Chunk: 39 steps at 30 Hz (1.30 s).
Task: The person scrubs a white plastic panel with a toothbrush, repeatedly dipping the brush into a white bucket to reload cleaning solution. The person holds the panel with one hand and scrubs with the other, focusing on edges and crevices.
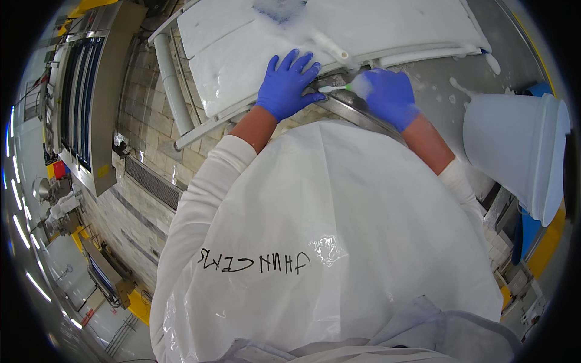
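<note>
My left hand point(290, 86), in a blue glove, lies palm down with its fingers spread at the near edge of a wet white panel point(227, 68). Its thumb points right, close to the head of a toothbrush point(333, 89) with white and green parts. My right hand point(391, 96), also gloved in blue, grips that toothbrush, and suds cover part of the handle. The bristles are by a metal edge point(349, 108) below the panel; whether they touch it I cannot tell. On the panel lies a white-handled brush point(331, 46), its far end buried in foam point(281, 13).
A white plastic bucket point(504, 140) stands right on a wet steel surface point(449, 77). Left of the panel runs a grey roller point(170, 86) in a frame. Beyond are wet floor tiles point(150, 109), a drain grate point(152, 181) and a steel machine point(102, 104). My white apron point(354, 204) bears handwriting.
</note>
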Available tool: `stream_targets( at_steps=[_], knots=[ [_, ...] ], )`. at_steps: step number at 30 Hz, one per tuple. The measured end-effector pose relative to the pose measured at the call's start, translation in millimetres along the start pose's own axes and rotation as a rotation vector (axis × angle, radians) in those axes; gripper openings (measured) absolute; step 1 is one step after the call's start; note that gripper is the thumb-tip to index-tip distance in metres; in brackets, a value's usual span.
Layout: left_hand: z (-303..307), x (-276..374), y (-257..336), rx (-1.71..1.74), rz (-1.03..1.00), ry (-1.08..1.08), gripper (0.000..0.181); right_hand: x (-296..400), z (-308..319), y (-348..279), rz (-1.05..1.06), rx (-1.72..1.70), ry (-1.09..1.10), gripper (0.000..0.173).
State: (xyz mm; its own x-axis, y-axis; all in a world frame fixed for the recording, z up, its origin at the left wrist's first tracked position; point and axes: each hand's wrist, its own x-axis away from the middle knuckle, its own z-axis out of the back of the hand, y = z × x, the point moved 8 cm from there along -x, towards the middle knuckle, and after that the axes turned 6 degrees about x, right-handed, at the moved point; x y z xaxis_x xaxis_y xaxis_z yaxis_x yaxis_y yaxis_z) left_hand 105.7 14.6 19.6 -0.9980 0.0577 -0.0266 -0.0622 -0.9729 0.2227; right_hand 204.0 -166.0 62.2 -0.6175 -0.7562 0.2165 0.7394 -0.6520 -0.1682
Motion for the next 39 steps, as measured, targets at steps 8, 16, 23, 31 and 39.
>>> stream_targets(
  at_steps=[8,16,23,31,39],
  knots=[
    [-7,-1,-2,-0.058,-0.016,0.005,0.080,-7,-16,-5,0.084,0.100,0.053,0.021],
    [-3,-1,1,-0.041,0.017,-0.012,0.078,-8,-15,-14,0.117,0.073,0.180,0.018],
    [-4,2,2,-0.050,-0.009,0.017,0.076,-4,-23,-8,0.103,0.032,0.109,0.021],
    [-3,1,-1,-0.036,-0.011,0.046,0.073,15,-14,25,0.044,0.130,0.199,0.020],
    [2,3,0,0.002,-0.045,0.052,0.077,42,-14,48,-0.020,0.159,0.261,0.021]
  ],
)
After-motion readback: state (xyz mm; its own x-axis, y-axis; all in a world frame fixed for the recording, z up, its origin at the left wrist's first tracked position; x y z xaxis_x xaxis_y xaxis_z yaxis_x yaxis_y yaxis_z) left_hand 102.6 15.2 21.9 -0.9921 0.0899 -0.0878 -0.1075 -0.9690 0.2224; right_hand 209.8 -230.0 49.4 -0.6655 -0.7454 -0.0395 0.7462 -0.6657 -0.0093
